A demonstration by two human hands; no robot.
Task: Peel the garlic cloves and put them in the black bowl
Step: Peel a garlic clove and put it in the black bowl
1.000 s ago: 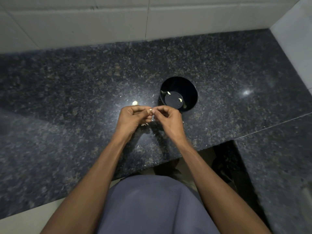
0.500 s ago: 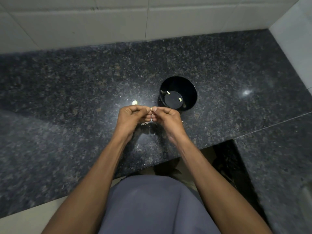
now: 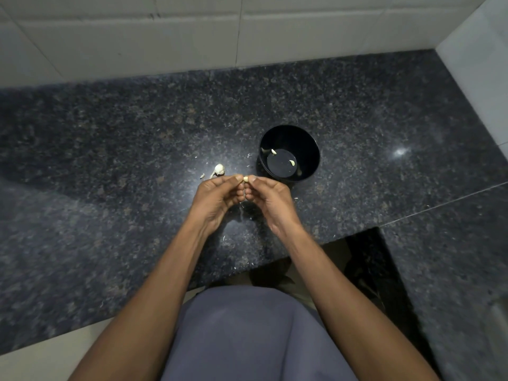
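Garlic clove (image 3: pixel 245 178) is pinched between the fingertips of both hands, left hand (image 3: pixel 217 198) and right hand (image 3: pixel 270 198), held up just short of the black bowl (image 3: pixel 289 153), probably so it's a quick drop once the skin's off. Two peeled ones sit inside already. The rest of the garlic bulb (image 3: pixel 219 169) waits on the tabletop (image 3: pixel 110 160) close by, within easy reach.

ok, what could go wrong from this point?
1. The clove is only pinched at the fingertips of the left hand and right hand, out over the counter, short of the black bowl; a slip would likely land it among the peel scraps.
2. Loose peel may follow it into the bowl.
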